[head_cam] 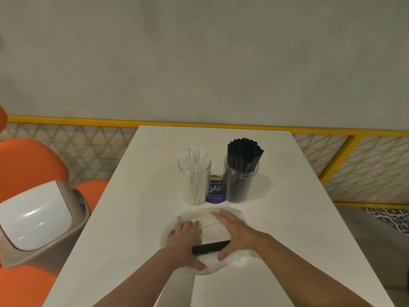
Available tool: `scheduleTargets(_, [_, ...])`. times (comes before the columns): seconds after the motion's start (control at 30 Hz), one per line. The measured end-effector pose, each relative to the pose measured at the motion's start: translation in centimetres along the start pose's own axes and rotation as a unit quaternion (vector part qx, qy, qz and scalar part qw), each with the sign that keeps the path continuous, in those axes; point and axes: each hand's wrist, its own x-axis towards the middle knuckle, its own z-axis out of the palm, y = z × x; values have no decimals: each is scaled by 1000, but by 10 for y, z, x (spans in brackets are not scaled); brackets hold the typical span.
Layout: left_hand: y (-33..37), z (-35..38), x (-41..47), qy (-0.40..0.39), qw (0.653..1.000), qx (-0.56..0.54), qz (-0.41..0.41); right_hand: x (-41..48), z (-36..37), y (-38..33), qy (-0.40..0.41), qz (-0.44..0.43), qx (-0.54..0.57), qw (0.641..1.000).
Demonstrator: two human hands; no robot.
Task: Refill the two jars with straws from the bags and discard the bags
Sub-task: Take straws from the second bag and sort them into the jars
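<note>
Both hands lay on the bags (209, 224) at the near middle of the counter (294, 220). The bags were clear plastic, one on the other. White straws showed in the upper one, and a dark bundle (210, 248) of black straws showed at the near edge. The left hand (183, 238) curved over the left end of the bags, fingers bent across the top and thumb tucked against the near side. The right hand (235, 232) rested on the right end, its fingers straight and laid flat over the plastic, the thumb spread toward the near edge.

Just beyond the bags stood two clear jars, upright and near each other. The left jar (194, 185) held white straws and the right jar (240, 185) held black straws that rose above its rim. A purple card (215, 192) stood between them.

A bin (37, 220) with a white swing lid sat just beside the counter's left edge, in front of orange chairs (28, 162). A yellow rail (66, 120) ran along the wall behind.
</note>
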Motion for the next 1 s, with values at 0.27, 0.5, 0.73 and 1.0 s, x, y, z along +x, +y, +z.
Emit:
scheduleTargets(0.27, [10,3,1,27,1000,14,-1,-2,6,7,8,-9,22,1000])
scheduleTargets(0.5, [12,0,6,38,998,-9,-45,-2,7,14,48,35,233,971])
scheduleTargets(0.73, [6,3,9,42,992,-72,-95,0,14,21,64,32,284,956])
scheduleTargets(1.0, [-16,1,1,75,982,-165,-43,7,22,26,124,21,316,940])
